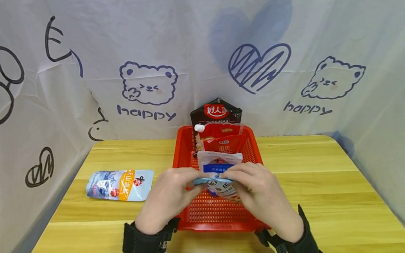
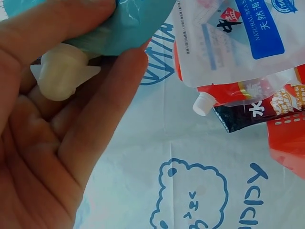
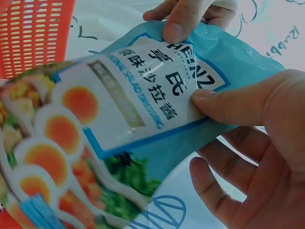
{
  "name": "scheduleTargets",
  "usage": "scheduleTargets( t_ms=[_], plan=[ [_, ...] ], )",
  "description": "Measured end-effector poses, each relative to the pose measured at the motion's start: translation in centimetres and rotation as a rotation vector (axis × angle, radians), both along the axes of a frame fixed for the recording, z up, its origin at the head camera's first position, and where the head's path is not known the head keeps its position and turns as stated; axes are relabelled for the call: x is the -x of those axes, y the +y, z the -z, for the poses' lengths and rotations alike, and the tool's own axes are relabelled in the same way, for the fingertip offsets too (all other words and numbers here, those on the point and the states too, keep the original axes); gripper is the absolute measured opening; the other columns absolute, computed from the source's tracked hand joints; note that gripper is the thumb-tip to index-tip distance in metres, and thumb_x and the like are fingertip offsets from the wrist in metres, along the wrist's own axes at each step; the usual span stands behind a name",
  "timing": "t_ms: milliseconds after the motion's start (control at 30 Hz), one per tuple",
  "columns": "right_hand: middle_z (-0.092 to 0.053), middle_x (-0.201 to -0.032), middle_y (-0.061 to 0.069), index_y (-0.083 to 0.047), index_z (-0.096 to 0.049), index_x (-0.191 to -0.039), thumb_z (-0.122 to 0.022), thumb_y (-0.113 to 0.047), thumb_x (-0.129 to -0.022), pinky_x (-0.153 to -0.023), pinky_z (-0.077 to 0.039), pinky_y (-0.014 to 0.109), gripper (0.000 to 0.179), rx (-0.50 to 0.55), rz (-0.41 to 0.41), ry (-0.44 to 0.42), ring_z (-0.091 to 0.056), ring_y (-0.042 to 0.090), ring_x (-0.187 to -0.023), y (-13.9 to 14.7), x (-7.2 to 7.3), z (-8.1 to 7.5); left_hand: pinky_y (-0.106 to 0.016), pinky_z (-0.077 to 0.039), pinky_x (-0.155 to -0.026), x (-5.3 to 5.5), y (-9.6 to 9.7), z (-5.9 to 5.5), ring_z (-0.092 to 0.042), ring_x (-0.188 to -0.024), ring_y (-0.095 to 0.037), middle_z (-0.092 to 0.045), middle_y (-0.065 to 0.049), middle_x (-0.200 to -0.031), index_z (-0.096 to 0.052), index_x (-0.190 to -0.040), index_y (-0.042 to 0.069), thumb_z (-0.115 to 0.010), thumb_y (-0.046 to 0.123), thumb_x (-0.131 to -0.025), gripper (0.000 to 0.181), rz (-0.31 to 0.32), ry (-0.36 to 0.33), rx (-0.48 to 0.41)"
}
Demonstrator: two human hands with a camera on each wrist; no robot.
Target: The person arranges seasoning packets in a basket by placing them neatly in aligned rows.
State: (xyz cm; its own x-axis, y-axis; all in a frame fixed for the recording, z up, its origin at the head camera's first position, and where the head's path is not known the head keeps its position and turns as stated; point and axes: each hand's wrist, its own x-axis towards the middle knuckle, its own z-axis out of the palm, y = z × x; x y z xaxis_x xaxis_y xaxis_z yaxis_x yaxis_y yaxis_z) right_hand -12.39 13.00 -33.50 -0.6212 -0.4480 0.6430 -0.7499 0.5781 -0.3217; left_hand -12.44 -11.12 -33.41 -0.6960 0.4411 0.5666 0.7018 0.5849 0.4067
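Note:
Both hands pinch the top of a light-blue salad dressing pouch [image 3: 143, 86], held over the front of a red plastic basket [image 1: 213, 223]. My left hand [image 1: 173, 193] grips its left corner, and a white spout cap [image 2: 61, 78] shows by those fingers in the left wrist view. On the right corner, my right hand [image 1: 259, 183] has its thumb on the printed front. Behind the pouch in the basket stand a white sea salt pouch [image 1: 219, 160], a red pouch with a white cap [image 1: 220, 135] and a black packet [image 1: 217, 111] at the back.
On the wooden table [image 1: 316, 197], a blue and orange pouch [image 1: 120, 186] lies flat left of the basket. White cloth [image 1: 196, 36] with drawn bears and hearts hangs behind and at the sides.

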Motion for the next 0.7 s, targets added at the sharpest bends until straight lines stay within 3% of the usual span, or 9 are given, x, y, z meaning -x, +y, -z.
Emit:
scheduleTargets(
  t_ms=[200, 367, 533, 700],
  plan=[
    [-0.076, -0.11, 0.0, -0.014, -0.077, -0.11, -0.088, -0.002, -0.081, -0.086, -0.063, 0.039, 0.033, 0.052, -0.034, -0.043, -0.071, 0.016, -0.101, -0.06, -0.31, -0.2, -0.021, -0.058, -0.065, -0.14, 0.14, -0.04, -0.069, -0.071, -0.009, -0.079, 0.0, -0.091, -0.082, -0.102, 0.009, -0.092, 0.0, -0.075, 0.03, -0.029, 0.077, 0.008],
    [-0.076, -0.106, 0.002, -0.013, -0.077, -0.111, -0.087, 0.001, -0.08, -0.082, -0.063, 0.036, 0.035, 0.095, -0.093, 0.025, -0.074, 0.017, -0.096, -0.2, -0.35, -0.29, -0.022, -0.058, -0.065, -0.18, 0.34, -0.08, -0.072, -0.072, -0.011, -0.079, -0.001, -0.091, -0.082, -0.101, 0.009, -0.093, 0.003, -0.075, 0.029, -0.065, 0.109, 0.053],
    [-0.078, -0.103, 0.003, -0.01, -0.079, -0.109, -0.086, 0.01, -0.075, -0.079, -0.062, 0.032, 0.04, 0.136, -0.083, 0.104, -0.077, 0.019, -0.092, -0.28, -0.08, -0.22, -0.025, -0.06, -0.068, -0.23, 0.57, -0.23, -0.073, -0.078, -0.013, -0.079, 0.0, -0.095, -0.081, -0.1, 0.01, -0.092, 0.003, -0.076, 0.027, -0.097, 0.074, 0.04],
    [-0.079, -0.103, 0.006, -0.007, -0.08, -0.108, -0.083, 0.014, -0.076, -0.086, -0.059, 0.024, 0.038, 0.257, -0.078, 0.048, -0.077, 0.021, -0.095, 0.01, 0.38, 0.08, -0.03, -0.062, -0.079, -0.05, 0.73, -0.36, -0.075, -0.092, -0.017, -0.078, -0.005, -0.111, -0.076, -0.117, 0.008, -0.089, 0.003, -0.08, 0.04, -0.091, -0.004, -0.034]
  ],
)
